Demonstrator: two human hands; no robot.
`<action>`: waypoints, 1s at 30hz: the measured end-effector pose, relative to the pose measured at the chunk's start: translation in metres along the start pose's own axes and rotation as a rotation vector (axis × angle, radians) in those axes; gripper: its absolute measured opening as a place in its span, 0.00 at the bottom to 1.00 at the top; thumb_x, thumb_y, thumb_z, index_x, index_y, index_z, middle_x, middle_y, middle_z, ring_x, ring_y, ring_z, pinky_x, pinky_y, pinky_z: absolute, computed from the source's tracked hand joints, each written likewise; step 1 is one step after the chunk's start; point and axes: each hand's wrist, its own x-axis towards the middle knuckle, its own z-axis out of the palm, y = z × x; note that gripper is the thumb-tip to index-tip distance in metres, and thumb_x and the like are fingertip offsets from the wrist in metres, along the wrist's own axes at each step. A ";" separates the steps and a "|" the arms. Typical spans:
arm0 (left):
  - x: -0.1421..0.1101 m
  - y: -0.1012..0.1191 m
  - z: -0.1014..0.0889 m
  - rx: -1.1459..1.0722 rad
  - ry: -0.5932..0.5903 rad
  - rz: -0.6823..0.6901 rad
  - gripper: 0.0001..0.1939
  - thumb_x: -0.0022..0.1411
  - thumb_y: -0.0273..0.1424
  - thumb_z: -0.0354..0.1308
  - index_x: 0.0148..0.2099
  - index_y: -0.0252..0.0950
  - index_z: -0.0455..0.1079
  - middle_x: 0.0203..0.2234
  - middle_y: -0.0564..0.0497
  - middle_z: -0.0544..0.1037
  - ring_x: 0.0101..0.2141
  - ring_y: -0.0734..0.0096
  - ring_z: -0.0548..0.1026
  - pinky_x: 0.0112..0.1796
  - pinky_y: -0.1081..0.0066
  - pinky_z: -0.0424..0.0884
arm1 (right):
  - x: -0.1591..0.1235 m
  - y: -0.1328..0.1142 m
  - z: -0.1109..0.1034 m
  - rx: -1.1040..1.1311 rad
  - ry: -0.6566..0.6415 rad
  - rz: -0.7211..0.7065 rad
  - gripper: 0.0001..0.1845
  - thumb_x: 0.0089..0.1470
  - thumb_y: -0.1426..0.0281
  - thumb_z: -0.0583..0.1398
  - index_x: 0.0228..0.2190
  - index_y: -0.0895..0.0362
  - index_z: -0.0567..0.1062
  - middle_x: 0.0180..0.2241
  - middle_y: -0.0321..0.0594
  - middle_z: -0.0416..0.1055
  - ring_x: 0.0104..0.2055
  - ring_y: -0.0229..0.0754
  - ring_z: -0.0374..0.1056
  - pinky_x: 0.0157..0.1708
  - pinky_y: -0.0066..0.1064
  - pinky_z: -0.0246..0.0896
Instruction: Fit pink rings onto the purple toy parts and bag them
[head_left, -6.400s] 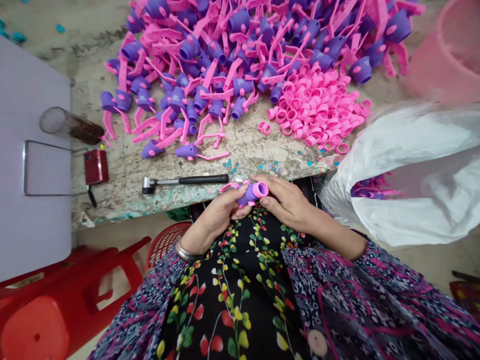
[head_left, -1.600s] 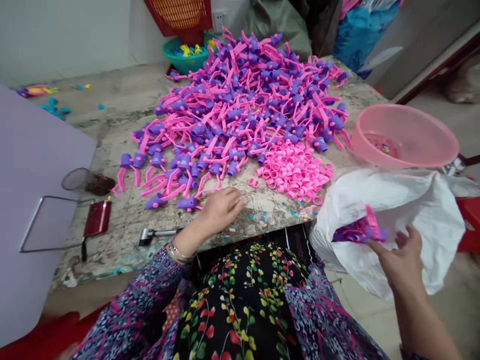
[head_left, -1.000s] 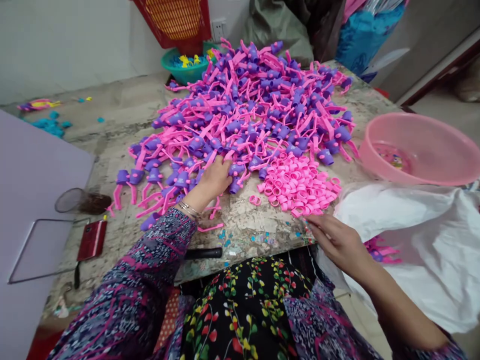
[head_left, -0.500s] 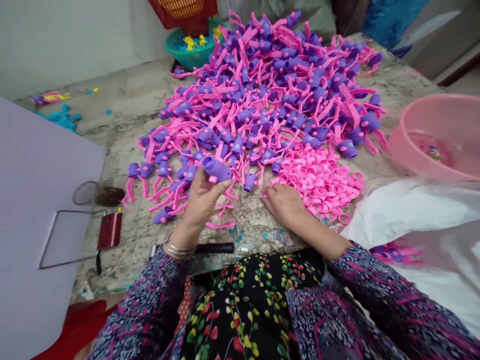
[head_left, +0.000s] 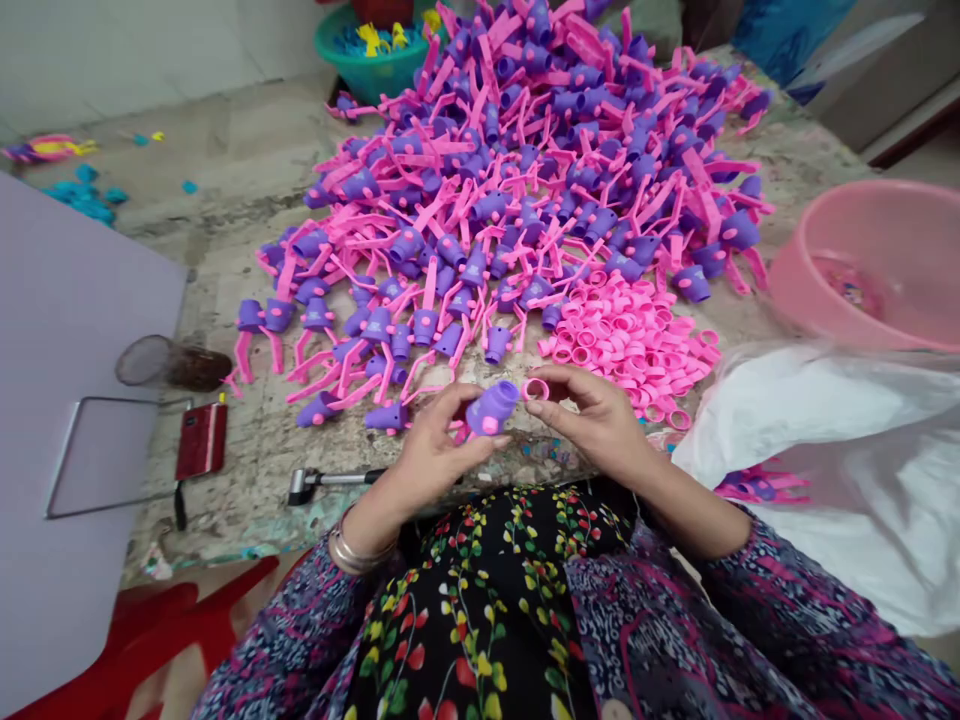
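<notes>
My left hand [head_left: 442, 440] is closed round a purple plastic toy part [head_left: 491, 408] with a round open end and a pink knob; its pink arms are mostly hidden by my fingers. Between thumb and finger, my right hand [head_left: 600, 420] pinches a small pink ring [head_left: 535, 391], held just beside the part's open end with a narrow gap between them. Beyond my hands spreads a large pile of purple and pink toy parts [head_left: 487, 205]. A heap of loose pink rings [head_left: 630, 345] lies at its right front.
A hammer [head_left: 330, 480] lies at the table's front edge. Left of it are a red box-shaped device [head_left: 201, 440] and a tipped glass [head_left: 172, 363]. To the right, a white sack [head_left: 832, 420] holds toy parts, behind it a pink basin [head_left: 877, 260]. A green bowl [head_left: 371, 70] stands behind.
Earlier, my right hand was at the white sack. Since then my left hand has taken a purple toy part from the pile and my right a pink ring; both have come together near the table edge.
</notes>
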 end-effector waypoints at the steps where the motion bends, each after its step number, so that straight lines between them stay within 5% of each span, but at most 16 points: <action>1: -0.001 0.004 0.000 0.096 -0.011 0.054 0.19 0.56 0.38 0.64 0.48 0.40 0.67 0.37 0.52 0.73 0.37 0.69 0.71 0.40 0.67 0.68 | -0.002 -0.004 0.002 0.098 0.017 0.025 0.12 0.53 0.62 0.66 0.40 0.52 0.76 0.36 0.37 0.73 0.37 0.40 0.68 0.40 0.36 0.65; 7: 0.003 0.015 -0.001 0.420 0.004 0.295 0.18 0.59 0.37 0.63 0.50 0.40 0.66 0.38 0.50 0.74 0.40 0.64 0.71 0.40 0.64 0.67 | -0.007 -0.003 0.015 0.483 0.198 0.104 0.11 0.55 0.60 0.65 0.40 0.49 0.76 0.34 0.33 0.71 0.33 0.35 0.66 0.36 0.29 0.65; 15: 0.005 0.013 0.005 0.521 0.102 0.379 0.19 0.58 0.35 0.63 0.51 0.39 0.65 0.37 0.50 0.73 0.40 0.63 0.72 0.39 0.63 0.68 | -0.011 0.004 0.021 0.474 0.146 0.113 0.10 0.55 0.60 0.65 0.37 0.51 0.77 0.33 0.33 0.71 0.31 0.33 0.66 0.36 0.28 0.66; 23: 0.006 0.017 0.002 0.989 0.169 0.483 0.15 0.61 0.37 0.60 0.49 0.37 0.69 0.37 0.45 0.74 0.38 0.57 0.71 0.35 0.62 0.64 | -0.007 0.008 0.013 0.417 0.010 0.058 0.12 0.53 0.66 0.67 0.40 0.52 0.75 0.32 0.33 0.73 0.33 0.33 0.70 0.37 0.29 0.70; 30: 0.007 0.006 0.006 0.863 0.248 0.530 0.23 0.59 0.43 0.62 0.54 0.41 0.66 0.43 0.44 0.72 0.45 0.56 0.71 0.43 0.59 0.67 | -0.003 0.017 0.013 0.325 0.164 0.038 0.14 0.48 0.67 0.69 0.37 0.54 0.76 0.29 0.33 0.74 0.30 0.34 0.70 0.32 0.28 0.70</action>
